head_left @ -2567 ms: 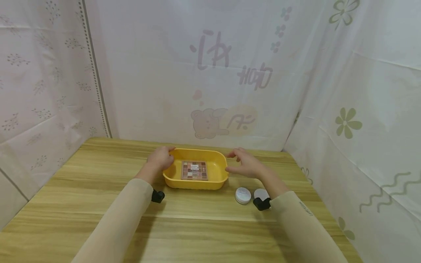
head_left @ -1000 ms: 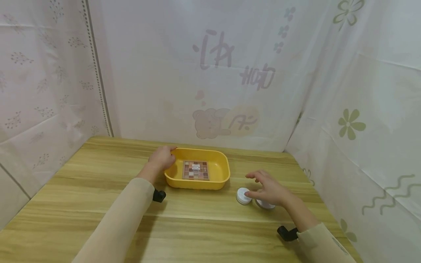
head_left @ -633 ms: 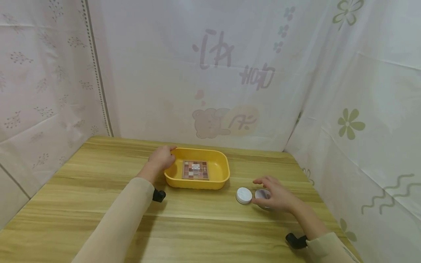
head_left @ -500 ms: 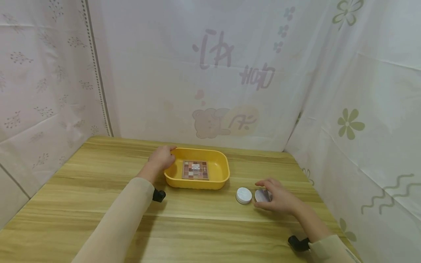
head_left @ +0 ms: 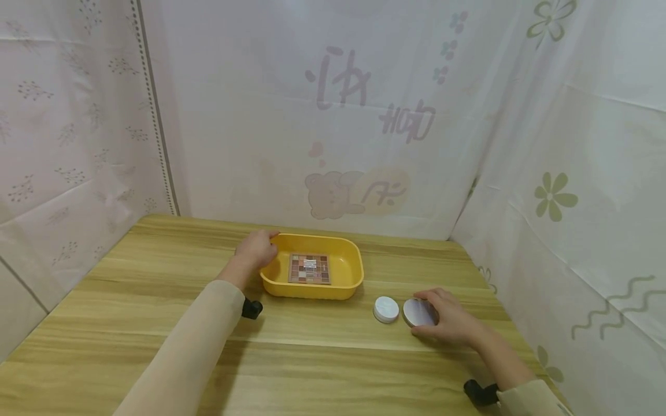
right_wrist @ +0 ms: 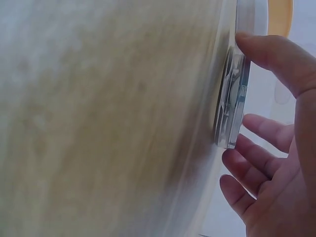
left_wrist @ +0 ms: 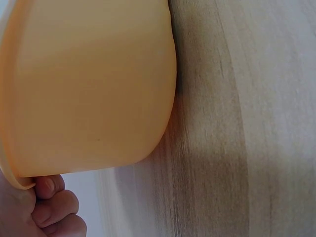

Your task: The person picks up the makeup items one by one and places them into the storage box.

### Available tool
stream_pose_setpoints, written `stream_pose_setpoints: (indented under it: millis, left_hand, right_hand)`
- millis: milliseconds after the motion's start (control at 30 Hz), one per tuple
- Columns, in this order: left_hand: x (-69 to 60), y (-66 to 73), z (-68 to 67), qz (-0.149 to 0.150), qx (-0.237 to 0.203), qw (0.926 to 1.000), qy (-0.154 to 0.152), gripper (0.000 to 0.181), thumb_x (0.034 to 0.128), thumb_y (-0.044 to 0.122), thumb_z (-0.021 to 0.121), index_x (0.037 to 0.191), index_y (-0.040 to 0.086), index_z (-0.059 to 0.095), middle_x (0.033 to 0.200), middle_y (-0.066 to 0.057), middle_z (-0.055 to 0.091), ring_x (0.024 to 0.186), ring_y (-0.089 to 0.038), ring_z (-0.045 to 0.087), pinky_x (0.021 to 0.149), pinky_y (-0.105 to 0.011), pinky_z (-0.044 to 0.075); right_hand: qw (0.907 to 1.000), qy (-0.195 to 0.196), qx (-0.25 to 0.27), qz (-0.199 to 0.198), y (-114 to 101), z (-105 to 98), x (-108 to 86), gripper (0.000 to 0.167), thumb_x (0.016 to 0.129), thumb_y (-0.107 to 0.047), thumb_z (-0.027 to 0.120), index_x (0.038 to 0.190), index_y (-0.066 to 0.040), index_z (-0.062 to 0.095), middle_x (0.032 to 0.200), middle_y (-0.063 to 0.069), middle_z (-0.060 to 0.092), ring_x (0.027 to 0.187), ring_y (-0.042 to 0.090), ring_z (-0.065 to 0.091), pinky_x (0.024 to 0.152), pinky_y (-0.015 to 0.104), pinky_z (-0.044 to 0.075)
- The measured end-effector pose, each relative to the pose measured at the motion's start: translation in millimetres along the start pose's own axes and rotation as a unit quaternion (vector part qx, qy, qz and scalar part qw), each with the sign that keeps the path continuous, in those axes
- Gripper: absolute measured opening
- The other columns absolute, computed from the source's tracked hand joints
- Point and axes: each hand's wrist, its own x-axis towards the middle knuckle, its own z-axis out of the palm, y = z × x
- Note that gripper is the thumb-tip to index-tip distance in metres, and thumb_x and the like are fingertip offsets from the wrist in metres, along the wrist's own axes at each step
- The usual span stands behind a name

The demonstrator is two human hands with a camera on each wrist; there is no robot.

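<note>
In the head view, my left hand (head_left: 256,251) grips the left rim of the yellow plastic basin (head_left: 312,292); its curled fingers show under the rim in the left wrist view. Flat inside the basin lies an eyeshadow palette (head_left: 309,270) with many brown and pink squares. My right hand (head_left: 451,319) has its thumb and fingers around the edges of a round powder compact (head_left: 418,312), pinching it where it lies on the table. Its clear side edge (right_wrist: 232,98) shows in the right wrist view. Just left of it sits a small round white container (head_left: 385,309).
The wooden table (head_left: 312,370) spreads around everything. Printed white curtains (head_left: 333,115) hang behind it and at both sides. Black wrist mounts (head_left: 252,309) sit below the sleeves.
My right hand has left the basin's right side, moved right and toward me past the white container, and closed around the compact. The left hand stays on the basin's rim.
</note>
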Motion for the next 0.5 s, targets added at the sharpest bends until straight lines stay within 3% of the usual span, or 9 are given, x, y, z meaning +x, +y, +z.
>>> stream_pose_setpoints:
  millis: [500]
  left_hand:
    - [-0.8, 0.1, -0.5, 0.005, 0.001, 1.0000, 0.004, 0.060, 0.1065, 0.020, 0.048, 0.166, 0.020, 0.051, 0.164, -0.020, 0.056, 0.077, -0.028, 0.054, 0.060, -0.035, 0.040]
  right_hand:
    - [0.9997, -0.018, -0.015, 0.009, 0.0, 1.0, 1.1, 0.090, 0.085, -0.052, 0.091, 0.152, 0.000, 0.059, 0.135, 0.013, 0.063, 0.113, 0.022, 0.057, 0.087, 0.036, 0.053]
